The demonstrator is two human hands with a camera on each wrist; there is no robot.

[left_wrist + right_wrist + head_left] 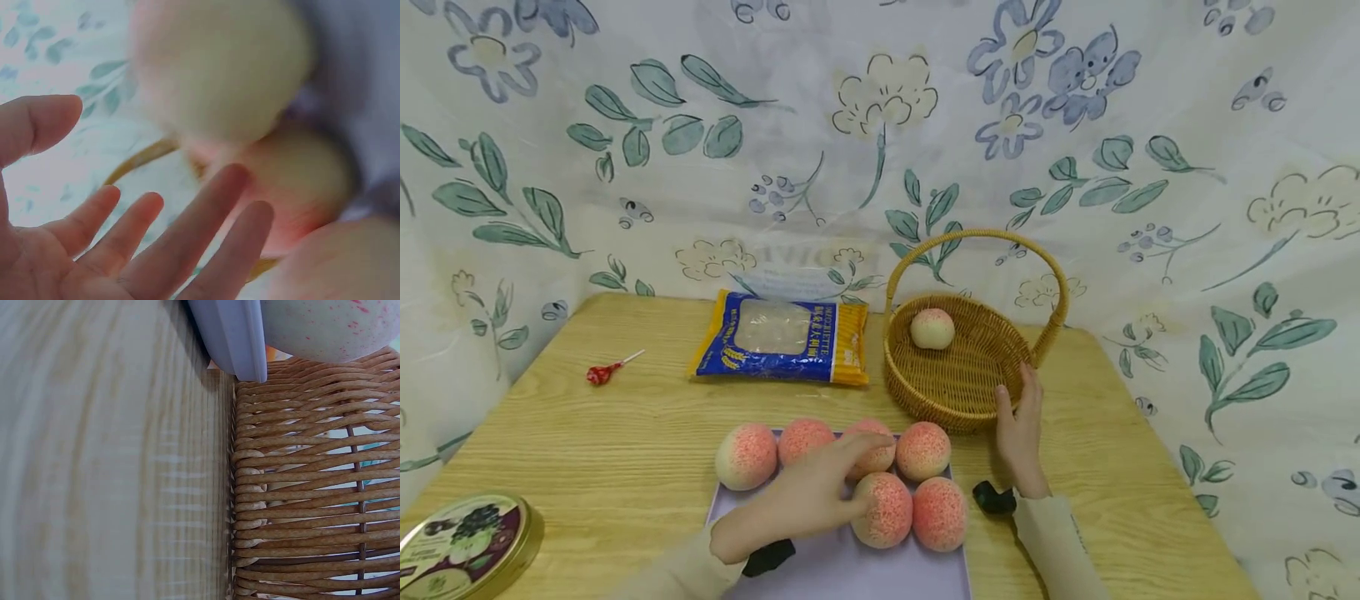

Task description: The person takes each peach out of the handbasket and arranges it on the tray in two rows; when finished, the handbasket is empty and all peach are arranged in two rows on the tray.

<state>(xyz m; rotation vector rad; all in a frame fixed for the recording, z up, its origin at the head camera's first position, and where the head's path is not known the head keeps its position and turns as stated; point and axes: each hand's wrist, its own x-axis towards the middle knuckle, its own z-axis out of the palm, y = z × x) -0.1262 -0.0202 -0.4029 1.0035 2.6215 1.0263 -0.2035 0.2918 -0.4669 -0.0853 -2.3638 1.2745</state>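
Several pink-and-cream peaches stand on a lilac tray (850,571) in the head view. Over them reaches my left hand (801,496), its thumb beside the front middle peach (887,512) and its fingers over a peach behind (874,458). The left wrist view shows that hand's fingers (181,250) spread and fairly straight; whether they touch a peach I cannot tell. At the wicker basket (917,404), my right hand (1022,425) holds the right side of the rim, thumb inward. One peach (932,329) lies inside the basket. The right wrist view shows the woven wall (312,481) but no fingers.
Behind the tray lies a blue and yellow pasta bag (775,337). A red lollipop (601,373) is at the left, and a round tin (467,546) stands at the near left corner. The basket's tall handle (977,235) arches upward before a floral cloth (820,167).
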